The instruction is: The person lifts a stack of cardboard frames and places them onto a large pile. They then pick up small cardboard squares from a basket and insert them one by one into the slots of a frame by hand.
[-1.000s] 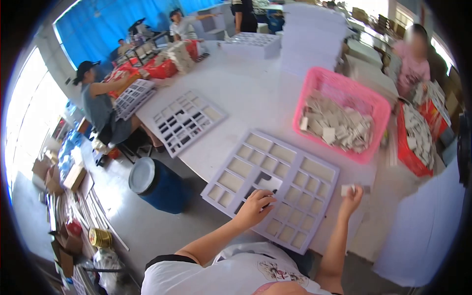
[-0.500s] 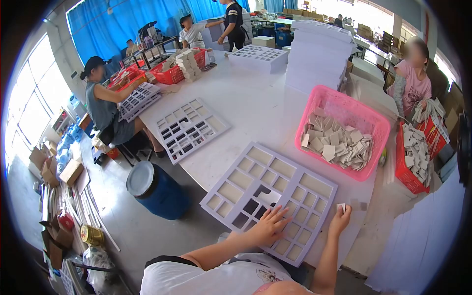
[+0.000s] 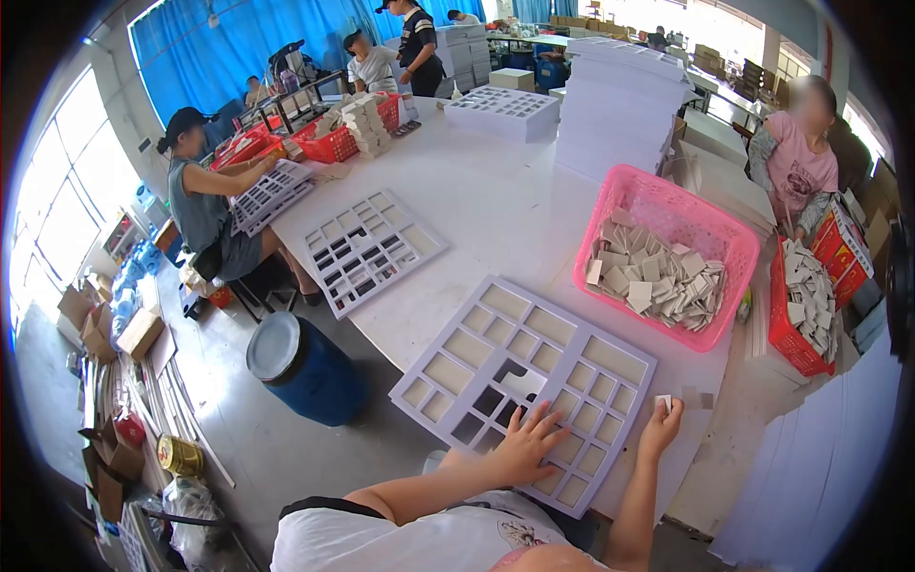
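Head cam. Text 1st: chest graphic [image 3: 518, 534] on wearer's white tee, illegible. Co-worker far R: pink T-shirt [image 3: 801, 167], dark lettering, too small to read. Red carton [image 3: 846, 253] next to that person has pale print, same problem.

Surface: big white table [image 3: 496, 224], glossy, few specks. Multi-cell white panel [image 3: 570, 356] lies flat at near edge, rotated a bit, right in front of wearer. Most cells w/ beige inserts [image 3: 605, 357]; several L-of-ctr open, dark showing thru.

L hand [image 3: 526, 446]: fingers spread, palm down on lower part of panel. R hand [image 3: 660, 429]: thumb + fingers pinching small white chip [image 3: 663, 403], just off panel's R edge.

Pink basket [image 3: 648, 327] beyond panel, R side, holds loose grey-white chips [image 3: 658, 281]. 2nd panel [image 3: 438, 245] farther L, part filled. Tall panel stack [image 3: 620, 114] at back; red basket [image 3: 805, 355] w/ more chips far R.

Room: blue drum [image 3: 324, 381] w/ grey lid on floor L of table. Cardboard boxes [image 3: 140, 334] + yellow tin [image 3: 179, 456] lower L. Blue curtain [image 3: 238, 57] rear L, bright windows [image 3: 62, 181] L. Co-worker in dark cap [image 3: 184, 121] seated at table's L edge, other ppl farther back.
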Demonstrator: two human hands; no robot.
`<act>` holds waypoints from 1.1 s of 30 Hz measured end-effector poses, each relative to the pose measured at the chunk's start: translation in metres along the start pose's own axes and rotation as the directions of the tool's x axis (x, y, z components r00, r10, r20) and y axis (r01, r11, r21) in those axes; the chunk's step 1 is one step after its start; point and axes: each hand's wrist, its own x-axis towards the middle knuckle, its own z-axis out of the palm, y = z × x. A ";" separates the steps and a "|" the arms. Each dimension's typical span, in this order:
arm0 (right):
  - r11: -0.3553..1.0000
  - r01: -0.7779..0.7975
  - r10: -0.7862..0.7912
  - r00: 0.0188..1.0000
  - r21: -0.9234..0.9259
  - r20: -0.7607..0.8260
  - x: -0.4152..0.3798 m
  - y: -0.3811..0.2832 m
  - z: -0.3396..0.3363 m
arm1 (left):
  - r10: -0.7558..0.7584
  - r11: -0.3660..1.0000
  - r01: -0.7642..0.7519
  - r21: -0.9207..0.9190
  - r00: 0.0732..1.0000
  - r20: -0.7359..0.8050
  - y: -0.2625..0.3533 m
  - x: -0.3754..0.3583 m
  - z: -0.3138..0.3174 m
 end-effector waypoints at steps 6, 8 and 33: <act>1.000 -0.011 0.011 1.000 -0.003 -0.006 0.000 -0.004 -0.001 | -0.024 1.000 0.024 -0.008 1.000 0.000 0.002 0.001 -0.001; 1.000 -0.020 0.020 1.000 -0.005 0.005 0.000 -0.005 -0.002 | -0.030 1.000 0.030 -0.009 1.000 0.000 0.002 0.001 -0.001; 1.000 -0.010 0.010 1.000 -0.018 0.022 0.000 -0.002 -0.001 | -0.018 1.000 0.018 -0.014 0.999 -0.032 0.001 0.001 0.003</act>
